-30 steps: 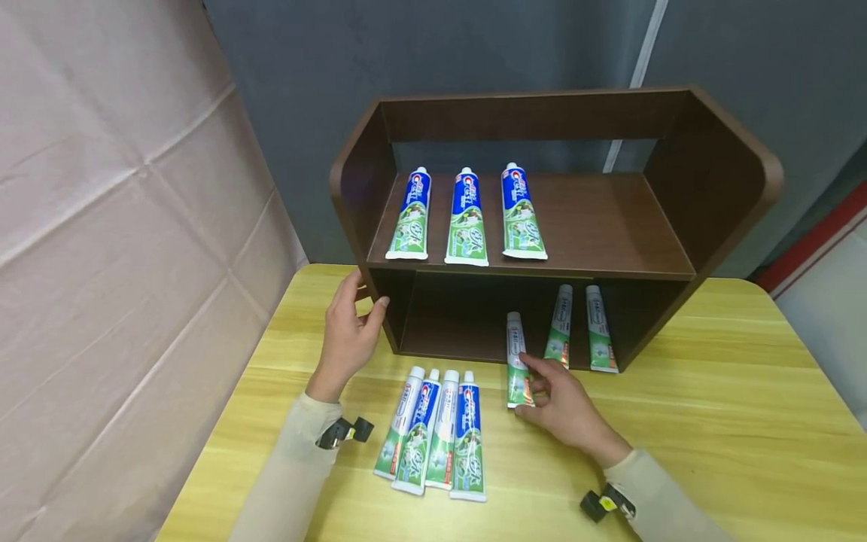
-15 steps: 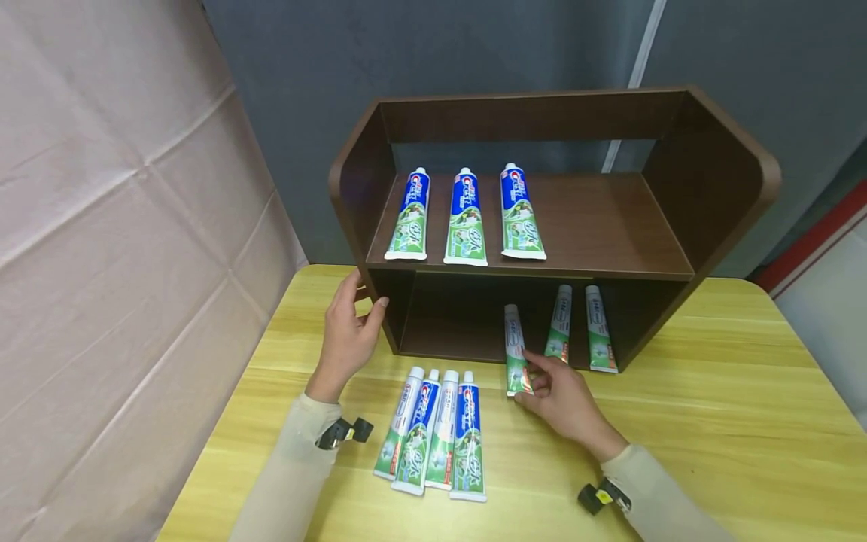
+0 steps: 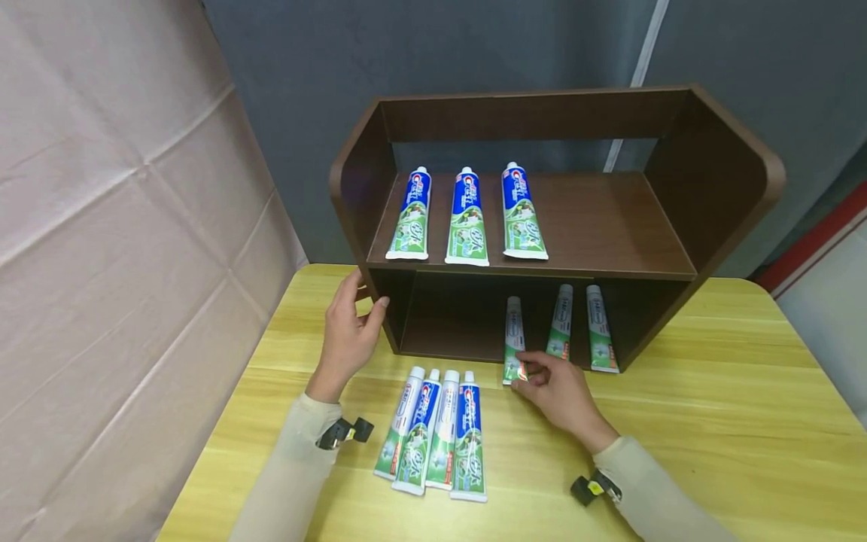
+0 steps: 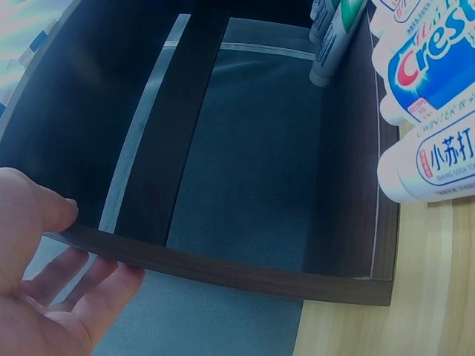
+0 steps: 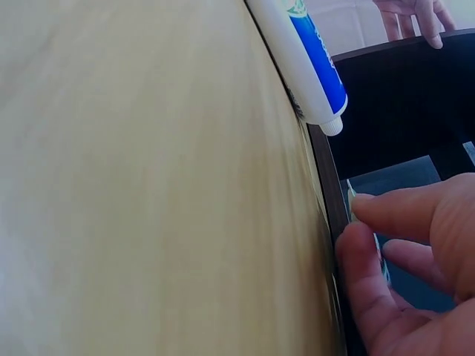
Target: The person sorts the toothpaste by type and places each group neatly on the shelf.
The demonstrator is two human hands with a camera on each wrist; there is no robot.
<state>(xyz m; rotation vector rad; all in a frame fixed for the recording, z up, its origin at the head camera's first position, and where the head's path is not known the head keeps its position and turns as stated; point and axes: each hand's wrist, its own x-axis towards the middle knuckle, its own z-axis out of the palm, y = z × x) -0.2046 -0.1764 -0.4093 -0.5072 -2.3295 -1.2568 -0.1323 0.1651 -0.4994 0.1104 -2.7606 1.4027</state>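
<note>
In the head view my right hand (image 3: 558, 391) pinches the lower end of a white-and-green toothpaste tube (image 3: 514, 339). The tube's cap end reaches into the lower compartment of a dark brown shelf (image 3: 609, 226), while its flat end sticks out past the front edge. The right wrist view has thumb and fingertips (image 5: 364, 204) meeting on that end, with most of the tube hidden. My left hand (image 3: 348, 327) holds the shelf's left side panel, thumb (image 4: 59, 211) on the inner side and fingers around the outer side. Two similar tubes, one partly behind my right hand (image 3: 559, 320), lie farther right.
Three blue-and-green Crest tubes (image 3: 467, 218) lie side by side on the upper shelf. Several more tubes (image 3: 443, 429), of both kinds, lie together on the yellow wooden table (image 3: 711, 421) before the shelf. A pale quilted wall (image 3: 122, 226) rises at the left.
My right hand has slid the white-and-green tube forward, deeper into the lower compartment. My left hand stays at the side panel.
</note>
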